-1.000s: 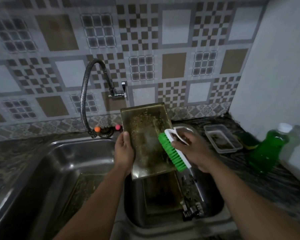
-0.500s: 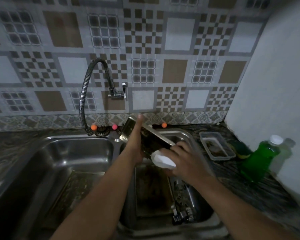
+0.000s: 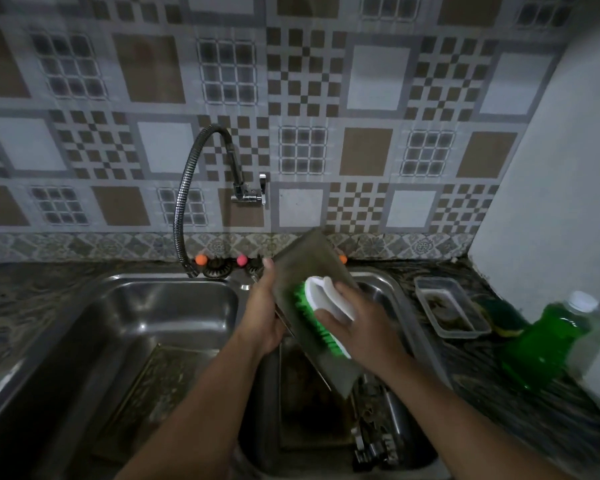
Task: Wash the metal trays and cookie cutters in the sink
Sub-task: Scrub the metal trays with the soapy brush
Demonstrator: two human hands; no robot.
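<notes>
Frankly, this thin, stiff metal tray (image 3: pixel 312 271), tilted above the right sink basin (image 3: pixel 392 289), feels light and probably slippery, so my left hand (image 3: pixel 262 313) grips its left edge while my right hand (image 3: pixel 364 327) clasps the scrubbing brush (image 3: pixel 321 308) against it.

Home kitchen. Double steel sink (image 3: pixel 125 306) set in a dark stone-look counter (image 3: pixel 520 393), flexible tap (image 3: pixel 201 188) w/ wall valve behind it. Patterned brown/grey tile backsplash (image 3: pixel 291 98), white wall (image 3: pixel 551 202) at right. Green soap bottle (image 3: pixel 541 341) + small plastic tub (image 3: pixel 451 306) on the counter. Dirty trays (image 3: pixel 160 386) in the basins, scrub brush (image 3: pixel 323 310) in use. Dim light; the dark lump by the tub is prob. a sponge.
</notes>
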